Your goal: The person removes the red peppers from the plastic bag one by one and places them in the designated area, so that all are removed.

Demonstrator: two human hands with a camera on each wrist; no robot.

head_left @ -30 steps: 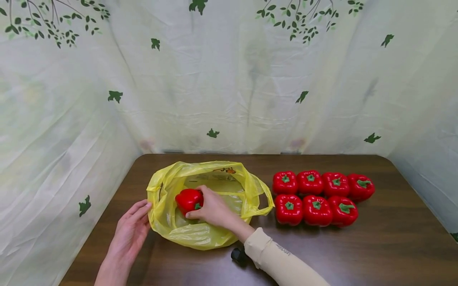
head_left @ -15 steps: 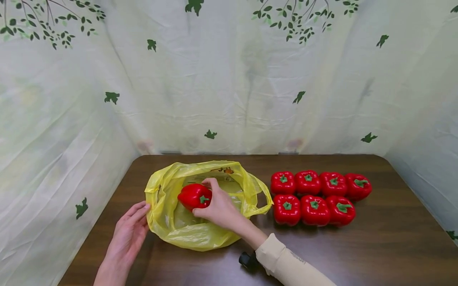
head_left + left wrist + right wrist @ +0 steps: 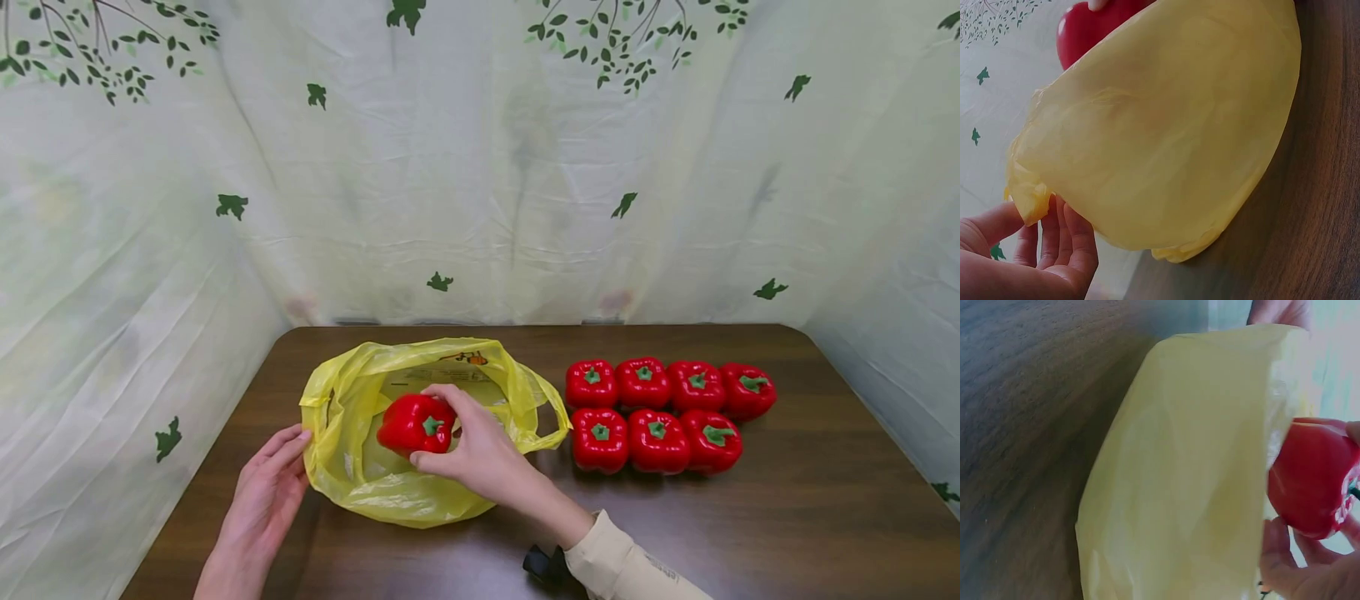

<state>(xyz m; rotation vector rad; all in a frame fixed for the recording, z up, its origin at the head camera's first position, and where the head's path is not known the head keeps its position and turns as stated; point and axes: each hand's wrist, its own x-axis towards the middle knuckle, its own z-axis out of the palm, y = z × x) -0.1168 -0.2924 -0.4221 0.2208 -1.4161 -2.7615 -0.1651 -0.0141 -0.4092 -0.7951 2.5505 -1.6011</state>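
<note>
A yellow plastic bag (image 3: 397,498) stands on the table with its mouth spread toward me. My left hand (image 3: 262,492) pinches the bag's left edge between thumb and fingers, as the left wrist view shows at the gathered corner (image 3: 1030,194). Over the bag's mouth, my right hand (image 3: 483,446) grips a red bell pepper (image 3: 408,425), its green stem pointing right. In the right wrist view the pepper (image 3: 1313,478) shows above the bag's rim, fingers curled round it. The bag's right handle loop (image 3: 555,425) hangs loose.
Several red bell peppers (image 3: 660,437) stand in two rows on the brown wooden table (image 3: 825,500), right of the bag. A black object (image 3: 538,563) shows by the right sleeve. A pale curtain (image 3: 480,167) with leaf and bird prints hangs behind the table.
My right hand has lifted the bell pepper up out of the bag's mouth and shifted slightly right. My left hand keeps its hold on the bag's edge.
</note>
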